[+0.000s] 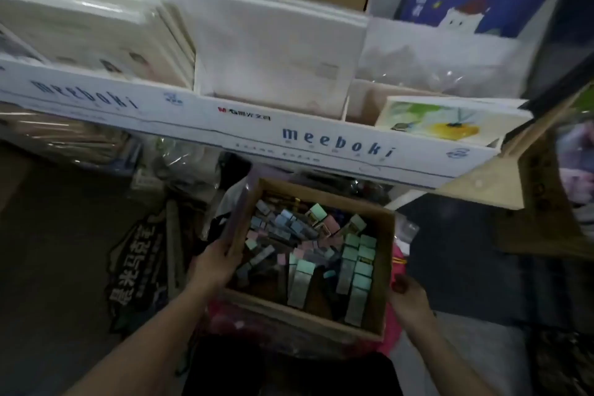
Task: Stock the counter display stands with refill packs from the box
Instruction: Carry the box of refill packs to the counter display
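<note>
Head view looks down on an open cardboard box [308,315] held low between both hands. The left hand [215,264] grips the box's left wall, fingers curled over the rim beside a long purple wrapped pack [239,212] that stands along that wall. The right hand [406,296] is on the outside of the right wall near the close corner, fingers bent against the cardboard and apparently gripping it.

The refill packs [356,254] lie inside the box. The green ones on the right lie in rough rows with their long axes pointing away from the person, just beside the right hand. The blue and pink ones in the middle and on the left are a jumble, nearer the left hand.

The white display stand [321,145] lies above and beyond the box, its long front running left to right and dipping to the right, so stocking it probably means reaching up and forward.

Motion blur smears the stand's compartments, which seem to hold pale notebooks [276,51]. I cannot see a slot meant for refills, read the print on the packs, or tell what the box rests on.
</note>
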`<state>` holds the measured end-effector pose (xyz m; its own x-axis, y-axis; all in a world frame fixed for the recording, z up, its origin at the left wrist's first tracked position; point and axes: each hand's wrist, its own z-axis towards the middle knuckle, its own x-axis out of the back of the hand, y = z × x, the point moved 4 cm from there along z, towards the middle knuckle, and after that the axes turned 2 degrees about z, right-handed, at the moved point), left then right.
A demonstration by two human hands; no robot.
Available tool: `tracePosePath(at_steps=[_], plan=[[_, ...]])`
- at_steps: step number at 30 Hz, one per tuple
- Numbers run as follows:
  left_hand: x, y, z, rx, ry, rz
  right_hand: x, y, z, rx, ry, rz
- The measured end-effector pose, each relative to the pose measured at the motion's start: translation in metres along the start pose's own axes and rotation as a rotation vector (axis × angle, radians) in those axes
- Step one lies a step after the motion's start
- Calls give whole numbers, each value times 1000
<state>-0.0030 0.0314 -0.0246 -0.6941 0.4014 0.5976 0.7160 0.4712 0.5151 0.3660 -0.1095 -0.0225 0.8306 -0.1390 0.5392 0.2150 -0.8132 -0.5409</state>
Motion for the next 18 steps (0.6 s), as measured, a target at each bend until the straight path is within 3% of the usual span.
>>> tracePosePath(at_steps=[5, 11, 18], plan=[[-14, -4, 32, 6, -42, 50, -25, 14, 28, -111, -86, 35], [-24, -11, 53, -2, -10, 115, -37, 27, 49, -137, 2, -61], [-14, -12, 33, 39, -75, 58, -27, 21, 36, -148, 38, -3]])
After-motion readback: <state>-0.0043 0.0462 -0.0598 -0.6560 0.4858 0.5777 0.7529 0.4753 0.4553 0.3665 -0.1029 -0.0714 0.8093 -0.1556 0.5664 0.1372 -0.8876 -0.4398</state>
